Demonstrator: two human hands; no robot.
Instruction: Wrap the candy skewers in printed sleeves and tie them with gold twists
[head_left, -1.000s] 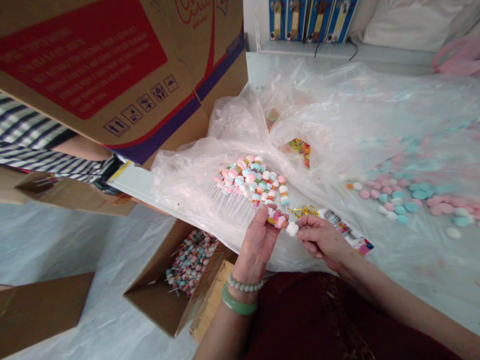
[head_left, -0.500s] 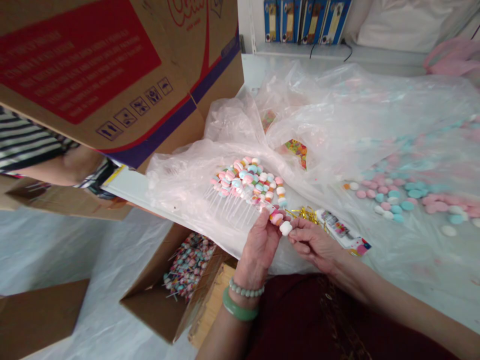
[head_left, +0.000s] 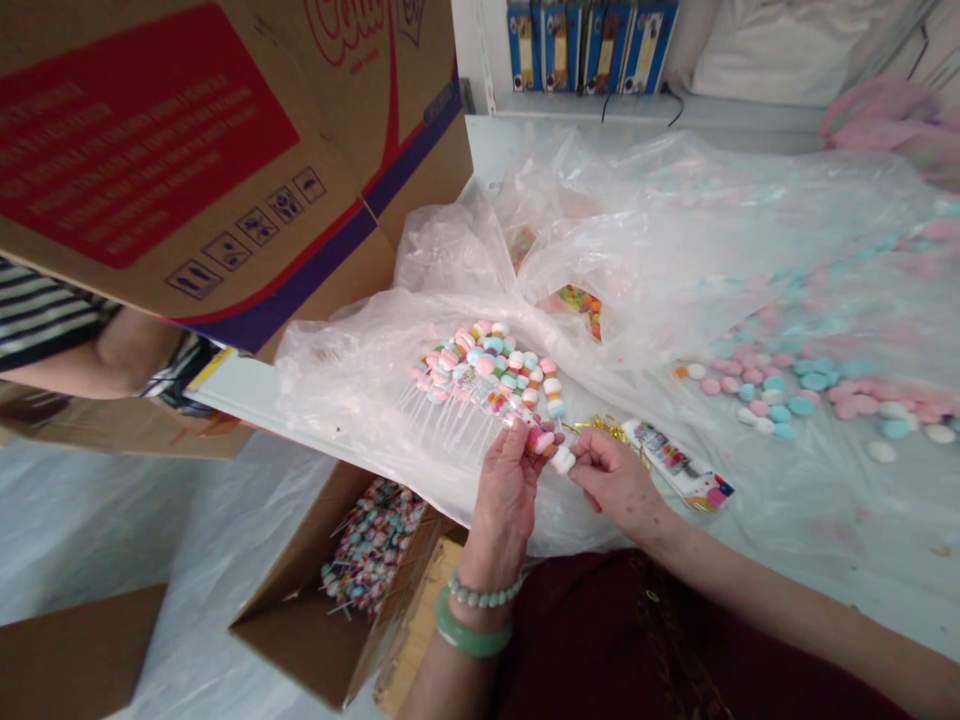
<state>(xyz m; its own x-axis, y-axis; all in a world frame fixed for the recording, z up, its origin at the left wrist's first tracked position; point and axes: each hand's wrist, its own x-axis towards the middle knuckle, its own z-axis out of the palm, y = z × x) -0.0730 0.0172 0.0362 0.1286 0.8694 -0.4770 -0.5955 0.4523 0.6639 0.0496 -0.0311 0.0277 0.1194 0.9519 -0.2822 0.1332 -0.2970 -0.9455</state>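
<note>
Two hands on one candy stick; threading looks to be the step in hand; right hand (head_left: 611, 482) has thumb and fingers pinched together on a white candy disc (head_left: 563, 460); left hand (head_left: 504, 495) is closed round the pastel candy stick (head_left: 537, 437), just beside the finished sticks (head_left: 480, 375) on the plastic bag (head_left: 337, 350); disc appears to need pressing further on.
</note>
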